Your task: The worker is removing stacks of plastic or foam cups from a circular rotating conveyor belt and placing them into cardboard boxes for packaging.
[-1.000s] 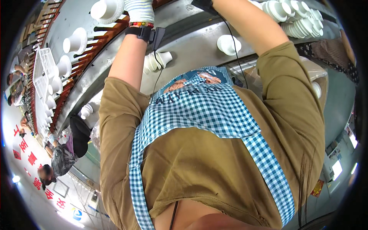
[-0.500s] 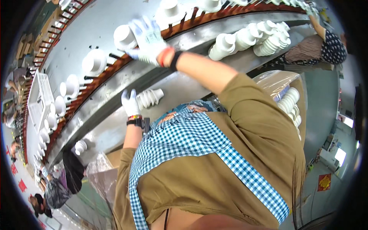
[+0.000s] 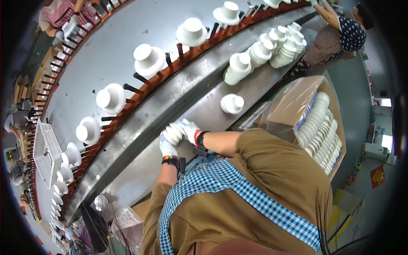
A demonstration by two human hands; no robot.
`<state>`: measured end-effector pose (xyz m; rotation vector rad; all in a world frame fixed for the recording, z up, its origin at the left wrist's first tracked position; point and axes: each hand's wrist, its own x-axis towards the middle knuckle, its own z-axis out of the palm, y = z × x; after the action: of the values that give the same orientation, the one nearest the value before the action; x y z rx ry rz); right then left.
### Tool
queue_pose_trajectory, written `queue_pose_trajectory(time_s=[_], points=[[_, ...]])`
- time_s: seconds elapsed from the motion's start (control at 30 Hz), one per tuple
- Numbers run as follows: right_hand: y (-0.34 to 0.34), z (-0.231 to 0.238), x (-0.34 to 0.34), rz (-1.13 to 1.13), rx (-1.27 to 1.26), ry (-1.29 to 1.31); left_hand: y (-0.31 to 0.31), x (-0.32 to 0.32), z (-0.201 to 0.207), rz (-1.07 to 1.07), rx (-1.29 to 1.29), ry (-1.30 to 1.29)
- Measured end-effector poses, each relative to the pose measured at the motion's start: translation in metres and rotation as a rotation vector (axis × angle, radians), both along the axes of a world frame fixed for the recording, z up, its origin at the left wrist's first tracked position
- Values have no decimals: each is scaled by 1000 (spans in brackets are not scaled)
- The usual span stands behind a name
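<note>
My gloved hands are together over the steel table in front of my apron. Around the near side of a short stack of white bowls (image 3: 171, 135) curl the fingers of my left hand (image 3: 166, 148). My right hand (image 3: 187, 128) presses against the stack's other side; its fingers partly hide the stack. To the right, another white bowl stack (image 3: 232, 104) stands on the steel table (image 3: 208, 110). Beyond the steel edge, white hat-shaped bowls (image 3: 149, 60) sit rim down along the conveyor, between dark upright pegs (image 3: 180, 52).
Several tall stacks of white bowls (image 3: 260, 52) stand at the back right. A lined cardboard box (image 3: 278, 106) at my right holds rows of bowls. A white plastic crate (image 3: 46, 153) lies on the left. Co-workers work at the far left and right (image 3: 329, 38).
My right hand has come back from a bowl at the conveyor to meet my left hand on the bowl stack. The view has shifted, and the bowls on the conveyor appear in different places.
</note>
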<state>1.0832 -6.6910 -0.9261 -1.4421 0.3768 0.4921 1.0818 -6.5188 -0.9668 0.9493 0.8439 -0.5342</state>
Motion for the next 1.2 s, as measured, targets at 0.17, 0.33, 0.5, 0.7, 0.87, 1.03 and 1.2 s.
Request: queue_pose_trajectory(time_s=[0.17, 0.33, 0.5, 0.7, 0.87, 1.03, 1.2], points=[[-29, 20, 17, -449, 235, -180, -68, 17, -10, 45, -512, -114], [-82, 36, 42, -304, -555, -201, -132, 52, -7, -221, 27, 158], [-93, 50, 55, 19, -831, -280, -114, 49, -27, -630, 38, -361], [-132, -25, 35, -348, -231, -244, -141, 80, 188, -911, 157, -961], [-136, 17, 67, -198, -509, -358, -157, 121, 475, -1218, 166, -1841], [-135, 25, 64, -122, -743, -510, -157, 74, 509, -986, -507, -1699], [-140, 32, 45, -114, -651, -535, -169, 60, 537, -711, -1333, -1461]])
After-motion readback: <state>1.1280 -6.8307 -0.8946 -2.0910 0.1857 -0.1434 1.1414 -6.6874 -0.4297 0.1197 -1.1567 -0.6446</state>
